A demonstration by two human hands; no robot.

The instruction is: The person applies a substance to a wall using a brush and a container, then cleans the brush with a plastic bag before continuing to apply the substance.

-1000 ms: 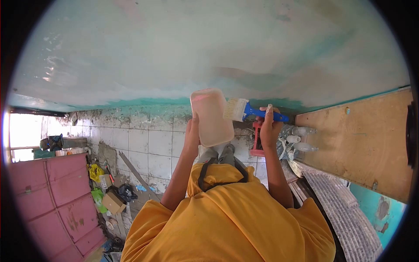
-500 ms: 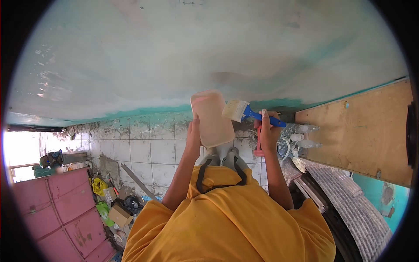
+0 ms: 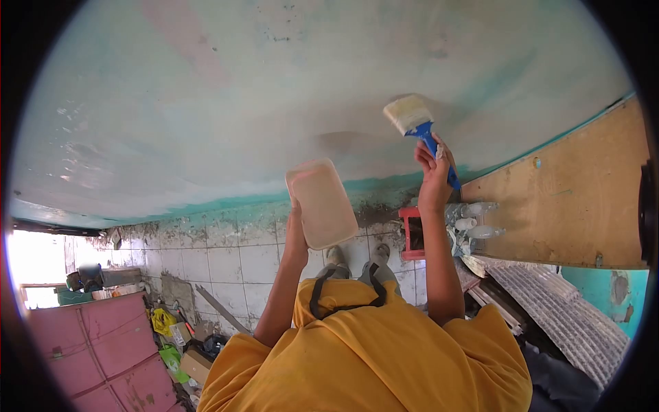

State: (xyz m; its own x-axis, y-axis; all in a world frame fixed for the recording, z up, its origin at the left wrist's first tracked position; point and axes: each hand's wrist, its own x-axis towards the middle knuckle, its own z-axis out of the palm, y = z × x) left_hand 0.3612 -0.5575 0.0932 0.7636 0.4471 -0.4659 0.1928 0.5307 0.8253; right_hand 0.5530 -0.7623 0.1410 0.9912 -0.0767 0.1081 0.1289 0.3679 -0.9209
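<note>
My left hand (image 3: pixel 296 237) grips a shallow plastic tub (image 3: pixel 322 206) by its left edge; pale paint lies inside it. In my right hand (image 3: pixel 436 172) is a wide paintbrush (image 3: pixel 412 118) with a blue handle, its whitish bristles pointing up and left. The bristles are right at the wall (image 3: pixel 274 96), which is coated in patchy white over turquoise. A turquoise strip shows along the wall's lower part, above the tub and between my two hands.
White floor tiles (image 3: pixel 223 264) run below the wall. A red stool (image 3: pixel 410 233) and plastic bottles (image 3: pixel 480 209) stand by a wooden board (image 3: pixel 563 185) at the right. Corrugated sheets (image 3: pixel 556 312) lie below it. Pink panels (image 3: pixel 103 343) and boxes (image 3: pixel 195 365) are at the left.
My right hand has lifted the paintbrush from beside the tub up and right to the wall. The tub has shifted slightly down and left in view.
</note>
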